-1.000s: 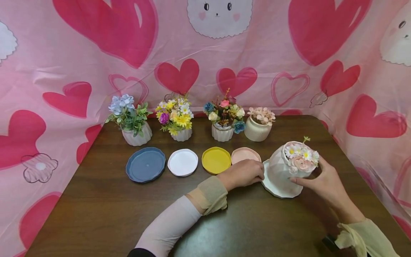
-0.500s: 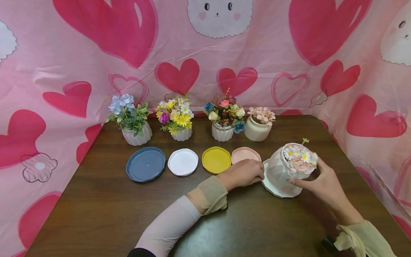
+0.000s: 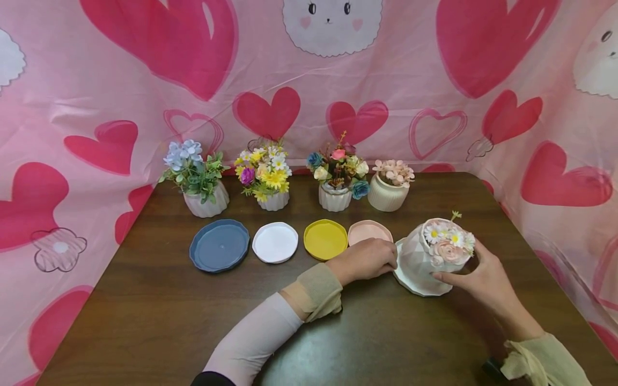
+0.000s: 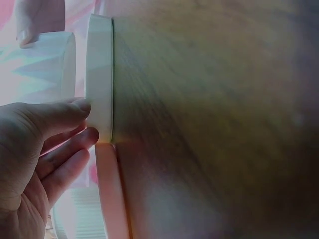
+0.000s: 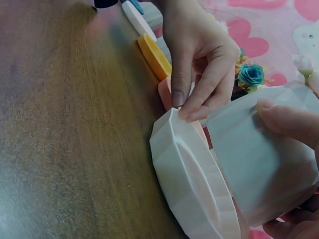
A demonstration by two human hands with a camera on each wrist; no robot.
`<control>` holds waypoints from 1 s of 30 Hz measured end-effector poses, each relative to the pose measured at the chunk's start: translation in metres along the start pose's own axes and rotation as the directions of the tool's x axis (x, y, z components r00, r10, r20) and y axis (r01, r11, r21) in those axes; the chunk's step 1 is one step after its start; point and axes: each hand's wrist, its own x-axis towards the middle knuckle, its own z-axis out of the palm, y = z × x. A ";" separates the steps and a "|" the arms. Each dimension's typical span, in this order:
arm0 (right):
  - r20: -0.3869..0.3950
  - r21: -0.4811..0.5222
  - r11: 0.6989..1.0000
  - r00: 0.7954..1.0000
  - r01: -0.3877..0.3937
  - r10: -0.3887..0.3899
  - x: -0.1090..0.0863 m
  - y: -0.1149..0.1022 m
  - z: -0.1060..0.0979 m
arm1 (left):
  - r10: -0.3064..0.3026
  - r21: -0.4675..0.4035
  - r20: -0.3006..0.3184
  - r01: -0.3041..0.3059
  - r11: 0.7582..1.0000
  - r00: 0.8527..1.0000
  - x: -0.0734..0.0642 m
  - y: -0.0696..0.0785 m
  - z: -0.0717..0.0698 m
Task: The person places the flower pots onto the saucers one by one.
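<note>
My right hand [image 3: 487,273] grips a white faceted flowerpot [image 3: 419,247] with daisies and pale pink flowers [image 3: 448,242], thumb on the near side. The pot is tilted over a white saucer [image 3: 425,288] at the right of the row. In the left wrist view, a narrow gap shows between the pot's base [image 4: 70,64] and the saucer's rim [image 4: 99,74]. At the saucer's left edge, my left hand [image 3: 369,260] pinches the rim between thumb and fingers, as the right wrist view shows.
Blue [image 3: 219,245], white [image 3: 275,243], yellow [image 3: 325,239] and pink [image 3: 369,231] saucers lie in a row to the left; the left hand partly covers the pink one. Behind stand several potted flowers, among them a blue-flowered pot [image 3: 206,201] and a cream ribbed pot [image 3: 388,195].
The right hand has brought the flowerpot slightly left and lower over the white saucer. My left hand has stayed at the saucer's rim.
</note>
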 end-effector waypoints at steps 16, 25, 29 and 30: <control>0.034 -0.011 1.000 0.999 0.004 -0.003 0.000 0.004 0.006 | 0.030 0.018 -0.035 -0.029 0.999 0.999 0.000 -0.001 0.004; 0.040 0.033 0.999 0.999 0.024 -0.025 0.000 0.008 0.009 | 0.030 0.016 -0.037 -0.030 0.999 0.999 0.001 -0.002 0.003; 0.038 0.056 0.998 0.999 0.028 -0.030 -0.001 0.010 0.011 | 0.023 0.013 -0.034 -0.023 1.000 0.999 0.001 -0.002 0.003; 0.039 0.052 0.998 0.999 0.024 -0.026 -0.001 0.011 0.011 | 0.021 0.011 -0.032 -0.021 1.000 0.999 0.001 -0.001 0.003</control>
